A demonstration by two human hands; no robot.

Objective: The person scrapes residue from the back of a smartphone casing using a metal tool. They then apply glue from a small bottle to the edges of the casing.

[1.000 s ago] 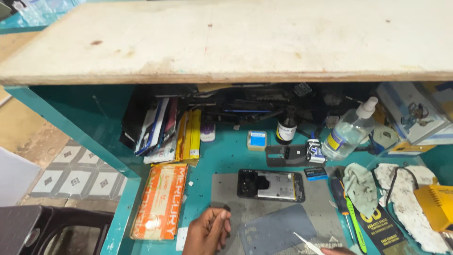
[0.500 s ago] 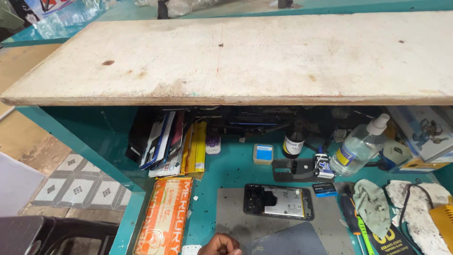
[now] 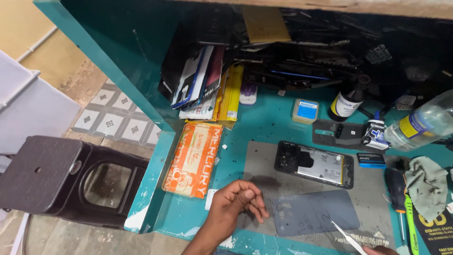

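My left hand (image 3: 238,203) rests at the near left edge of a grey work mat (image 3: 262,158), fingers loosely curled with their tips on the mat, holding nothing. An opened black phone (image 3: 314,163) lies on the mat with its insides showing. A dark grey back panel (image 3: 316,212) lies just right of my left hand's fingers. Only a sliver of my right hand (image 3: 377,250) shows at the bottom edge, gripping thin metal tweezers (image 3: 347,235) that point toward the back panel.
An orange flat package (image 3: 193,158) lies left of the mat. Packets and tools fill the teal shelf behind. A dark bottle (image 3: 347,101), a clear bottle (image 3: 420,123), a cloth (image 3: 427,184) and a screwdriver (image 3: 396,189) sit at right. A black stool (image 3: 71,179) stands on the floor at left.
The view has tilted down and moved closer, so the wooden top is out of sight. My left hand has come further into view on the mat edge; the tweezers show again.
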